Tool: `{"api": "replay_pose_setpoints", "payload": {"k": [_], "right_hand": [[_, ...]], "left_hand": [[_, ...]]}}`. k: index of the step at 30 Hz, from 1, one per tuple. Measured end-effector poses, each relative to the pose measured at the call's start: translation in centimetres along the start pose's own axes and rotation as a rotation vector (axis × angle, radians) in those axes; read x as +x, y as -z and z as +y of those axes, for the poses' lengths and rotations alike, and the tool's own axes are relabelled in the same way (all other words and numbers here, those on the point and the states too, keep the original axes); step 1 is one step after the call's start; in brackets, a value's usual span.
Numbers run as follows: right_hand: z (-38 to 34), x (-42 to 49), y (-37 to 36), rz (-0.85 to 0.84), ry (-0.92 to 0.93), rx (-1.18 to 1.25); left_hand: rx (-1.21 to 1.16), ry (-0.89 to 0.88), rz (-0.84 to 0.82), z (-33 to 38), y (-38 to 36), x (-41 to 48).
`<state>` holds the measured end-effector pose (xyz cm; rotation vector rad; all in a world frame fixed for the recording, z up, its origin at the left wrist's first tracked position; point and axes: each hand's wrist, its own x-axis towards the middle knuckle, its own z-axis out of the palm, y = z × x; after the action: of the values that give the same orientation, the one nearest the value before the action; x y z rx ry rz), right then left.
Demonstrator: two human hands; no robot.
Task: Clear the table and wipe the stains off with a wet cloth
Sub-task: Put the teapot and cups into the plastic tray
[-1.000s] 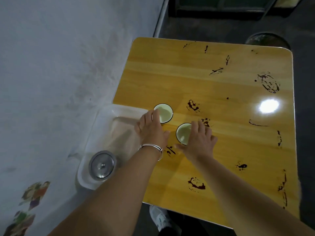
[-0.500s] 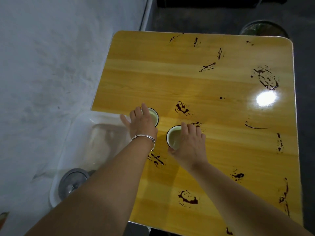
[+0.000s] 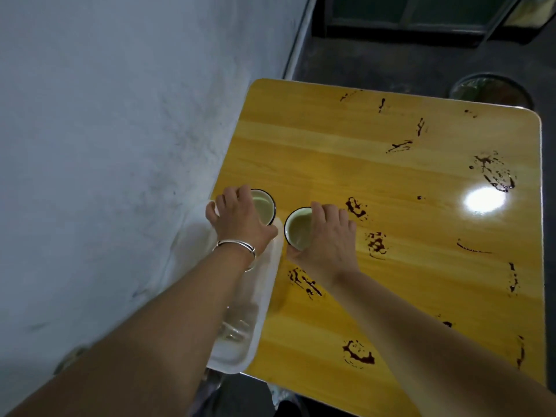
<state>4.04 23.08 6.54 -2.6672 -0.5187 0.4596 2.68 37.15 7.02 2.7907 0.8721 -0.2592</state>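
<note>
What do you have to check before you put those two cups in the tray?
1. Grip of left hand on left cup: ok.
2. Grip of right hand on right cup: ok.
3. Both cups upright: ok.
4. Free spot in tray: cannot tell, the arm hides much of it.
5. No stains on table: not ok, many on it.
6. Wet cloth ready: cannot tell, none in view.

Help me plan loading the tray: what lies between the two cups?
In the head view, only a narrow gap separates the left cup and the right cup; the rim of the white tray runs through it.
</note>
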Motion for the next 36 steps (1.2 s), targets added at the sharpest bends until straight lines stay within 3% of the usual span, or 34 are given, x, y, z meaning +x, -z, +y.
{"api": "replay_pose_setpoints", "payload": {"k": [10, 18, 30, 36], "right_hand": [[-7.2, 0.9, -5.5, -0.116, 0.201, -0.101], [-7.4, 1.5, -8.9, -0.185, 0.224, -0.226], [-7.2, 1.2, -8.9, -0.106, 0.254, -0.326], [-6.1, -0.3, -5.2, -0.046, 0.179, -0.010]], "left_hand": [[0.242, -0.072, -0.098, -9.8, -2.2, 0.4], [0.311, -0.138, -0.130, -11.1, -4.6, 0.6], [0.361, -0.147, -0.151, -10.5, -4.8, 0.4], [0.232, -0.140, -0.102, -6.7, -2.5, -0.5]]}}
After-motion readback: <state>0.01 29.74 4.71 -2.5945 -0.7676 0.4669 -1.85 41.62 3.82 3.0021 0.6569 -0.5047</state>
